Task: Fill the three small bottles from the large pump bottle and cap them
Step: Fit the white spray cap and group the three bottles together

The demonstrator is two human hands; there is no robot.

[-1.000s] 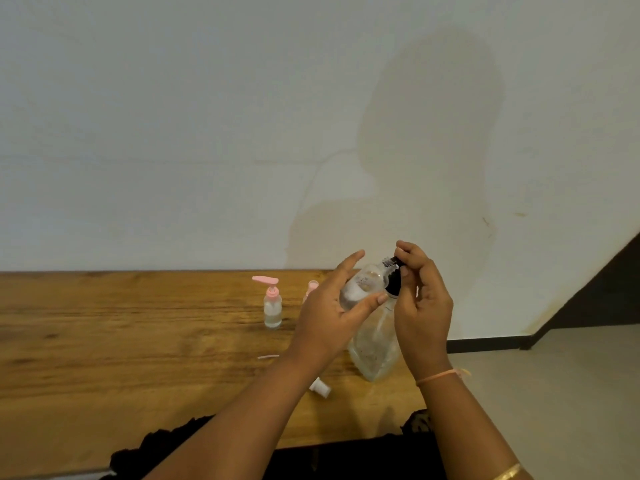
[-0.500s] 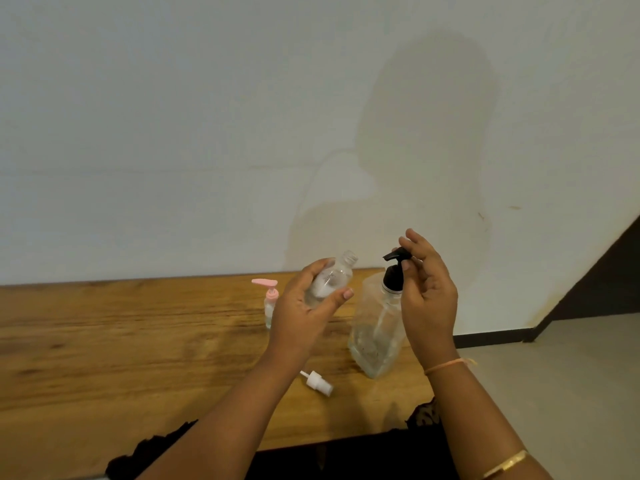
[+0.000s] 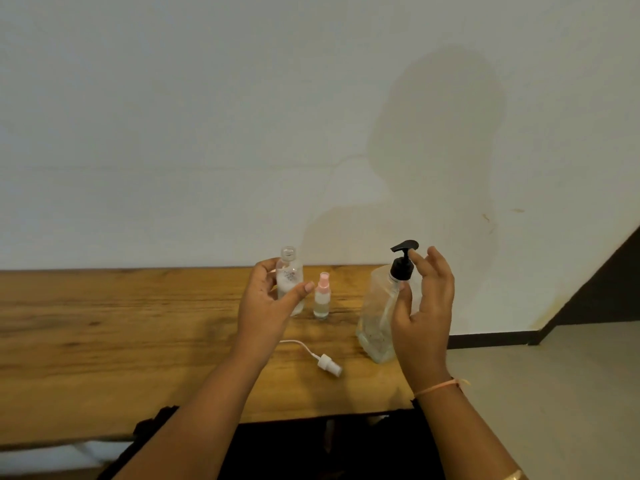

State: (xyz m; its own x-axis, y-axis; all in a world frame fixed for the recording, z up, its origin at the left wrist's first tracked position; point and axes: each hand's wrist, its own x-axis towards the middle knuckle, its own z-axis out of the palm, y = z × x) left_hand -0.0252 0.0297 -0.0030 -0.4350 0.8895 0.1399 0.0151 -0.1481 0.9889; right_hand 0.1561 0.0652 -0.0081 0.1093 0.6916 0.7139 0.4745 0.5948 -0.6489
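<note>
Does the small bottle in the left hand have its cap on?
No, the small bottle in the left hand has a bare open neck; a white spray cap lies on the table.

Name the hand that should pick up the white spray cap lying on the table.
Probably right. The right hand is empty beside the pump bottle; the left hand holds the open small bottle. The spray cap lies between them.

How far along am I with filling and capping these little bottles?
Done: the pink-capped small bottle stands on the table. In hand: your left hand grips an uncapped small bottle, partly filled; your right hand hovers open by the pump bottle. Left: a white spray cap lies loose on the table. A third bottle is not in view.
</note>
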